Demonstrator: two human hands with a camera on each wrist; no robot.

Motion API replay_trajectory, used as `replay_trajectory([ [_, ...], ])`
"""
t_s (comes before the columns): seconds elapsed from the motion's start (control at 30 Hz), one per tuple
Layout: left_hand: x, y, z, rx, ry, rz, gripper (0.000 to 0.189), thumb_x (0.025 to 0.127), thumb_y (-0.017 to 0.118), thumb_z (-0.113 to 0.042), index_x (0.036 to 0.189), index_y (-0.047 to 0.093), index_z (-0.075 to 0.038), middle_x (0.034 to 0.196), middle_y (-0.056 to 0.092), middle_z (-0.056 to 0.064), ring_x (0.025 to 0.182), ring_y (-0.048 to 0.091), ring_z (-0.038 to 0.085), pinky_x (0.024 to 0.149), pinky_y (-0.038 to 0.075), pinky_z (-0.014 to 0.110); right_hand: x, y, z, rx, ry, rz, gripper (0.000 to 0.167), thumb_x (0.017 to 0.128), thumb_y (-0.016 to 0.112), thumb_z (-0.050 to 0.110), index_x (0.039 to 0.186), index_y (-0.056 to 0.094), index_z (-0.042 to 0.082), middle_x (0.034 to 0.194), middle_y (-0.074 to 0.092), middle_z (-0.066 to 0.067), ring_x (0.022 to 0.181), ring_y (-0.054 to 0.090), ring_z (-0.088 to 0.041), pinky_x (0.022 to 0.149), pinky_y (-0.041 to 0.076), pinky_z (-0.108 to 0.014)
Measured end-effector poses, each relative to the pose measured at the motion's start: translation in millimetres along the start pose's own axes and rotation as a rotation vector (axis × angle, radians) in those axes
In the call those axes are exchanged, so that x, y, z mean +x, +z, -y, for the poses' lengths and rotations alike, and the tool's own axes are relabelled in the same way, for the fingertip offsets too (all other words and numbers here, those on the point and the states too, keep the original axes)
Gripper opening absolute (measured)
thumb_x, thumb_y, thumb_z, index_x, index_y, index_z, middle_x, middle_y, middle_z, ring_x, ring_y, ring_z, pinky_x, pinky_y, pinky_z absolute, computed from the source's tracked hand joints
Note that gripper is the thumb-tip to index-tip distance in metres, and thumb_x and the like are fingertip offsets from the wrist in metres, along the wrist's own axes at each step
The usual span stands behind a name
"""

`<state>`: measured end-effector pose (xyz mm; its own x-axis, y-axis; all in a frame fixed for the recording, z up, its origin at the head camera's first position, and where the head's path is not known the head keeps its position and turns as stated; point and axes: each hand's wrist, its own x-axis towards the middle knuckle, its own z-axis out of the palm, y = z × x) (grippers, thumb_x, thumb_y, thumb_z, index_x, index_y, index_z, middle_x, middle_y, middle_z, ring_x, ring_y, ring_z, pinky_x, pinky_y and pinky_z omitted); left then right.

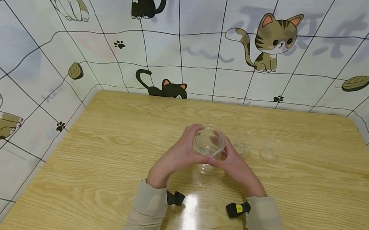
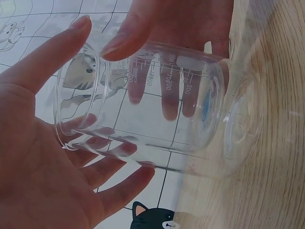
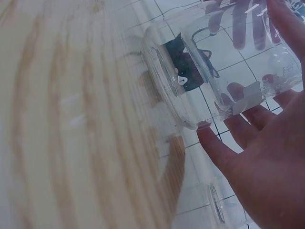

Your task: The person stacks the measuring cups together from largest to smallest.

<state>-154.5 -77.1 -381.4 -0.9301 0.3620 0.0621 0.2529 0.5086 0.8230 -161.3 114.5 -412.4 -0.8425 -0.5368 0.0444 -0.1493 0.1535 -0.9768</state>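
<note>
L hand (image 1: 183, 147) & R hand (image 1: 231, 160) both grip clear beaker (image 1: 207, 146) w/ printed scale, L at its 9 o'clock, R at 3. Can't tell if base touches tbl (image 1: 299, 213). Two clear vessels (image 1: 267, 153) nearby at 3 o'clock on tbl.

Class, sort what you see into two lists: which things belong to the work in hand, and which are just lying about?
In the work:
left hand, holding the cup
right hand, also holding it
clear cup with printed markings

Apparently just lying about:
clear container near the right hand, not held
second clear container, farther right, not held
</note>
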Motion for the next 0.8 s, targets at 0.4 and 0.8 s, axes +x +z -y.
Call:
replay_trajectory([
  [0.4, -0.3, 1.5, 0.1, 0.010, -0.009, -0.008, 0.097, 0.063, 0.074, -0.051, 0.137, 0.023, -0.017, 0.140, 0.021, -0.001, 0.120, 0.037, 0.025, 0.092, 0.036, 0.040, -0.9, 0.7, 1.4, -0.006, 0.005, -0.004, 0.080, 0.083, 0.064, 0.022, 0.143, 0.012, 0.023, 0.142, 0.025, -0.016, 0.126, 0.027, -0.037, 0.091, 0.036, -0.050],
  [0.8, 0.4, 1.8, -0.2, 0.027, -0.015, 0.007, 0.097, 0.064, 0.073, -0.052, 0.137, 0.022, -0.016, 0.141, 0.020, 0.001, 0.120, 0.037, 0.026, 0.092, 0.036, 0.041, -0.8, -0.7, 0.0, 0.018, 0.002, 0.003, 0.080, 0.083, 0.064, 0.019, 0.143, 0.012, 0.024, 0.143, 0.023, -0.016, 0.127, 0.027, -0.037, 0.091, 0.035, -0.051],
])
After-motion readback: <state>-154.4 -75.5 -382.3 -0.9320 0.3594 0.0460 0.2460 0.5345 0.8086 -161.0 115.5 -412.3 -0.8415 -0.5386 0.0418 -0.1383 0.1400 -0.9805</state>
